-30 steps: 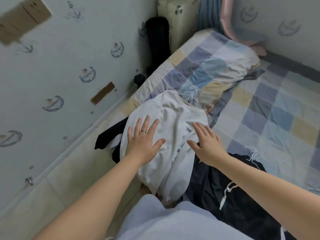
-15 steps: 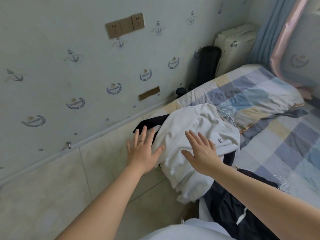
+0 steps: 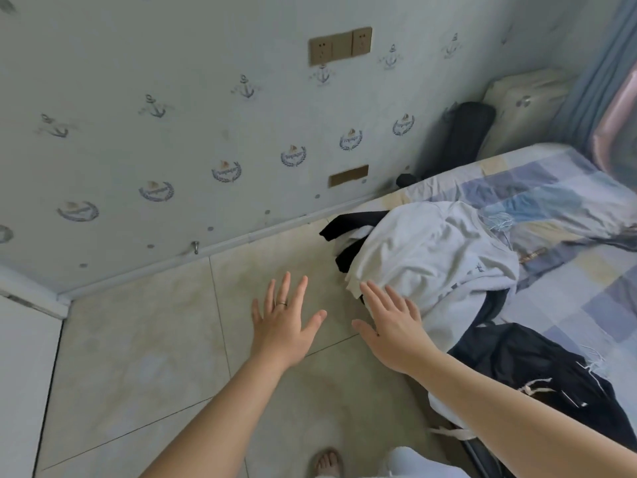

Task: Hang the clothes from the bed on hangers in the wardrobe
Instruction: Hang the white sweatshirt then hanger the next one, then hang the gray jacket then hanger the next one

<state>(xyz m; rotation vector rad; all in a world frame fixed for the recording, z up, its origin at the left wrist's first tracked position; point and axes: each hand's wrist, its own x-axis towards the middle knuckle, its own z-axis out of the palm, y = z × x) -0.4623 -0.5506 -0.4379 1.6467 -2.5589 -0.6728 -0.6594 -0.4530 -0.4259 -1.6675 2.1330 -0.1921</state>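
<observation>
Flagging risks first: the white top (image 3: 431, 257) sits heaped at the edge of the bed (image 3: 586, 298), at 2 o'clock from frame centre, and part of it looks to overhang the floor (image 3: 144, 357). A one-layer grab could drag it off onto the tiles. The black garment (image 3: 348, 225) is tucked under it and pokes out at its 9 o'clock, so lifting the top likely pulls that along or dumps it. The dark piece with white drawcords (image 3: 537, 377), at 5 o'clock from the top, partly overlaps the pile, and the cords could snag. No hanger or wardrobe is in view, so whatever gets picked up will probably be carried some way, and loose sleeves may trail.

Pose: both arms are extended forward, palms down.
- left hand (image 3: 282, 326): flat, fingers spread, ring on one finger, nothing held. It hovers over bare floor, well apart from the clothes.
- right hand (image 3: 393, 329): flat, fingers spread, nothing held. Its fingertips (image 3: 367, 288) sit at the top's lower hem, at 7 o'clock of the top. Touching or just short, can't tell.
</observation>
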